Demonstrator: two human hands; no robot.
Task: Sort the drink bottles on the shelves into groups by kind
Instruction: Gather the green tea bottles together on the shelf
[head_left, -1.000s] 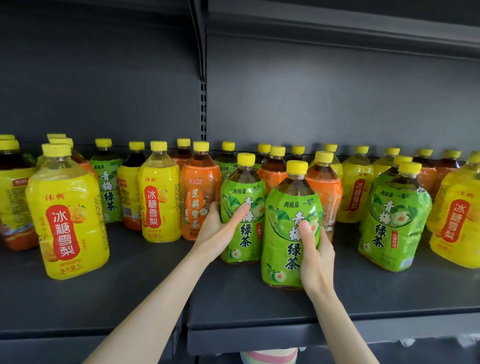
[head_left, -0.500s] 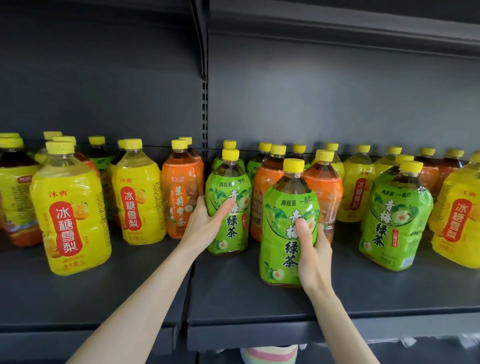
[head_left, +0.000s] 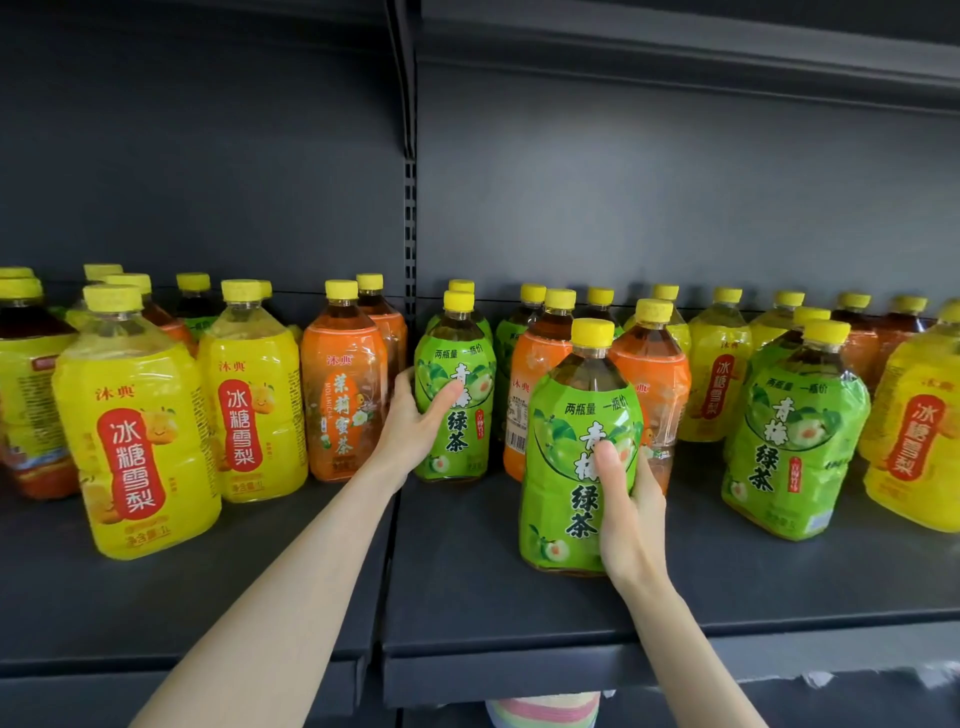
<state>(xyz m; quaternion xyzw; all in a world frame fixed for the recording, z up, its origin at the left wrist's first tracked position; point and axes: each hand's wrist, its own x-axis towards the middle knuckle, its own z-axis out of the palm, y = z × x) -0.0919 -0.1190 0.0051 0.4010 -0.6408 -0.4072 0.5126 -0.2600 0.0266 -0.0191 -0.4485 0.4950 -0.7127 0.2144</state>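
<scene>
Head view: green-labelled bottle (head_left: 579, 457), yellow cap, upright, right hand (head_left: 631, 512) gripping.

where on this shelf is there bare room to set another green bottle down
Bare shelf runs along the front edge, widest between the large yellow bottle and the green bottle in the right hand. A smaller gap lies between that bottle and the front right green bottle. The back rows are packed.
</scene>
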